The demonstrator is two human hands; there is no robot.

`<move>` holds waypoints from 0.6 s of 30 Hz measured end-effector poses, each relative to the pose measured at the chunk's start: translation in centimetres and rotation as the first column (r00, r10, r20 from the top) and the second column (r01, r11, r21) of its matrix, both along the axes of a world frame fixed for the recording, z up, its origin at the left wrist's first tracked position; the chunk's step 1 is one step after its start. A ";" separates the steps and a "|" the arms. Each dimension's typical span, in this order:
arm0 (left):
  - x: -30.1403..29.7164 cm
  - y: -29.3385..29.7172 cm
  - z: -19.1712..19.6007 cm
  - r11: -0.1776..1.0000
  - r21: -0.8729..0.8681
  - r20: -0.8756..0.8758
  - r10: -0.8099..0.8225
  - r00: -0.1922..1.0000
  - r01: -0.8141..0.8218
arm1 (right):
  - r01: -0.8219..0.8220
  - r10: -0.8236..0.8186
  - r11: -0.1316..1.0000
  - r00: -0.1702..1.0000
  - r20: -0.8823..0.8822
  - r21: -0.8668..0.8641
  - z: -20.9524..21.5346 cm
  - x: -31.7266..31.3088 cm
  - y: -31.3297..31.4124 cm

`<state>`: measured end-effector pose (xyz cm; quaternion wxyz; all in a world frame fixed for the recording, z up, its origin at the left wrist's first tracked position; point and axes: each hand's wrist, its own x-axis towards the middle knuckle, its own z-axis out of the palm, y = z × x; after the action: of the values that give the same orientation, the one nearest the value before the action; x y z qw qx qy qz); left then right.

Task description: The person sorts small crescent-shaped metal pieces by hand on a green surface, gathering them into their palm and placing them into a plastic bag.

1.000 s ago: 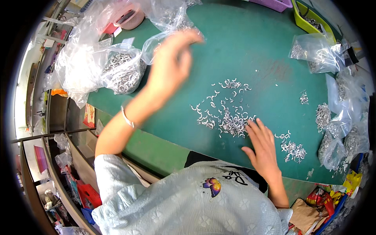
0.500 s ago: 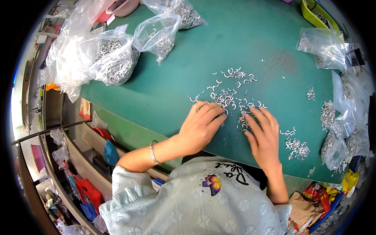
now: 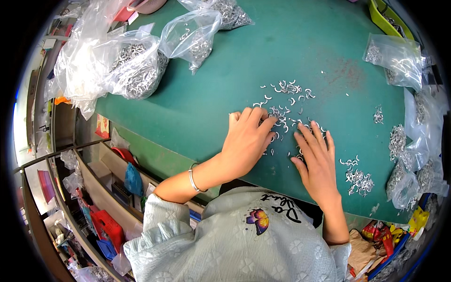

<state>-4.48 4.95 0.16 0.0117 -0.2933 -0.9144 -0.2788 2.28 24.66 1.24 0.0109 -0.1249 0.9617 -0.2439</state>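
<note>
Small silvery curved metal pieces (image 3: 281, 117) lie scattered on the green tabletop between my hands. My left hand (image 3: 246, 138) bends its fingers down over the left side of this pile. Its fingers are somewhat apart, and the fingertips and whatever lies beneath them are partly hidden. To the right, my right hand (image 3: 315, 162) rests palm down with fingers spread, covering some pieces. Beyond both hands, a looser cluster of the same pieces (image 3: 289, 88) is strewn. A separate heap of curved pieces (image 3: 359, 182) sits right of my right hand.
Clear plastic bags of metal pieces (image 3: 141, 77) stand at the far left. More bags (image 3: 392, 58) line the right edge, beside small heaps (image 3: 397, 141). A yellow-green bin (image 3: 387, 19) is at the far right. Below the table's left edge are wooden shelf compartments (image 3: 117, 202).
My left hand has moved slightly right and away from me, over the left of the pile. Pieces near my right hand are now more covered. The view has shifted a little.
</note>
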 end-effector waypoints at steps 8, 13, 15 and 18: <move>-0.5 -1.2 0.1 1.000 0.004 0.033 0.007 0.999 -0.007 | 0.105 -0.111 0.987 0.992 -0.051 -0.119 -0.5 0.3 1.1; -0.8 -1.4 -0.2 0.999 0.034 0.000 -0.037 0.999 0.037 | 0.089 -0.097 0.987 0.994 -0.054 -0.133 -0.5 0.2 0.8; -0.9 -1.8 -0.7 0.996 0.057 -0.015 -0.069 0.997 0.070 | 0.100 -0.108 0.985 0.993 -0.050 -0.138 -0.5 0.2 0.9; -1.1 -1.9 -0.7 0.991 0.133 -0.018 -0.030 0.999 0.032 | 0.109 -0.116 0.985 0.992 -0.046 -0.135 -0.1 0.1 1.0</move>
<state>-5.55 3.02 -0.55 0.0343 -0.3084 -0.8889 -0.3372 2.34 25.69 1.13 -0.0370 -0.0772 0.9489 -0.3037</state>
